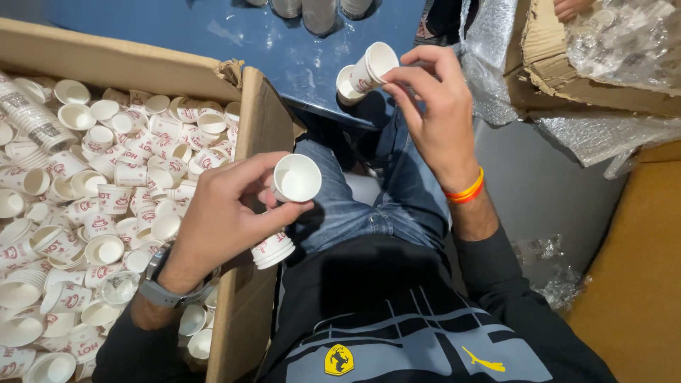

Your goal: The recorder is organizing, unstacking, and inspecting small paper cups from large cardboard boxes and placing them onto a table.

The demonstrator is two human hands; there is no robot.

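Left hand (227, 213): fingers curled shut around a short stack of cups (273, 248), mouth end down past the palm. Thumb and forefinger pinch one more cup (296, 177) at the top of that grip, mouth facing the camera, tilted, not yet seated on anything.

Right hand (433, 106): fingertips closed on two cups (365, 71), one nested part way into the other, both tipped with mouths up and left. They sit beyond the fingertips, over the blue table (269, 42).

Left of the left wrist, an open carton (255, 128) is heaped with loose cups (113, 184), white with red print, lying every way up; a few sleeves of stacked ones lie along its far edge. The left forearm rests over the carton's wall.

Judgement on doing the nesting well: hold each cup by the wall near the rim, lightly, since thin paper dents under a hard pinch. Line the base of one squarely with the mouth of the next before pushing; a tilted entry like the right pair's jams or creases the rim. Keep the left stack gripped low so its free end stays open to receive.

Right of the right hand: torn cardboard (560, 64) and clear wrap (624, 42). Another person's hand (571, 8) shows at the top edge.
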